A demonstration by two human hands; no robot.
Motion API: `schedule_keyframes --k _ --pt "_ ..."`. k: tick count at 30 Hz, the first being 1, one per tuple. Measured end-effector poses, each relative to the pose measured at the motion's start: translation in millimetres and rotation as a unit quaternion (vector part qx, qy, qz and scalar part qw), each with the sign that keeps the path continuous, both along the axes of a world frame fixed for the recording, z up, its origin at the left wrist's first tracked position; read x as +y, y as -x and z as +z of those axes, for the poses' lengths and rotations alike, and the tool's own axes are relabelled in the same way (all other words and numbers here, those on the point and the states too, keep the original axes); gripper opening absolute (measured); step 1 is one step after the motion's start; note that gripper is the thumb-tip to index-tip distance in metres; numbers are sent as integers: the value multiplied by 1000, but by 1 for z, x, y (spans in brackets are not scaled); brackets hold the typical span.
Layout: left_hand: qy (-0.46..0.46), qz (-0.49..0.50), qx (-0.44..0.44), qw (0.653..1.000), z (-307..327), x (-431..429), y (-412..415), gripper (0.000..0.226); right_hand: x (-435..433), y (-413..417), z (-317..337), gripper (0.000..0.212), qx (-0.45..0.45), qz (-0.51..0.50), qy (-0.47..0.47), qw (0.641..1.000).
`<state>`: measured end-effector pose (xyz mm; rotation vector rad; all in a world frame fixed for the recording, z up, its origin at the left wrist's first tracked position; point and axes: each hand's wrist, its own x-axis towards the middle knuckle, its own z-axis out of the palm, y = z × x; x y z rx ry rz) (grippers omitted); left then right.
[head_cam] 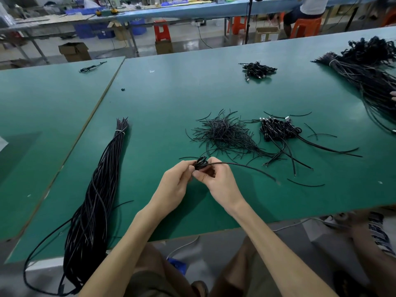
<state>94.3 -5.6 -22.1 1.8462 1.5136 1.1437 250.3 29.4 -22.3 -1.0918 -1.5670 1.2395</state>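
Over the near middle of the green matted worktable (pixel 150 125), the left hand (pixel 174 182) and the right hand (pixel 220 181) each pinch the small coiled black cable (pixel 200 162), probably to stop its loops springing open while it is bound; its loose tail trails toward three o'clock. The heap of thin black wire ties (pixel 225 133) lies at twelve o'clock from the hands and the pile of finished black coils (pixel 278 129) at two, within easy reach; the long tied bundle of black cables (pixel 96 200) lies at nine. Beyond stand blue benches (pixel 192 10), orange stools (pixel 161 31) and cardboard boxes (pixel 74 51).
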Motion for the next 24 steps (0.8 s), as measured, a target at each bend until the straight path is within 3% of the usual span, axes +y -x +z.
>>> schedule_keyframes --k 8,15,24 --pt "90 -44 -167 981 1 9 8 25 4 3 -2 13 -10 13 17 1000" --pt "108 -33 -233 966 -1 6 3 16 4 1 -1 13 2 21 31 999" --pt "154 -37 -461 873 0 -2 -4 23 4 -6 2 14 29 56 19 998"
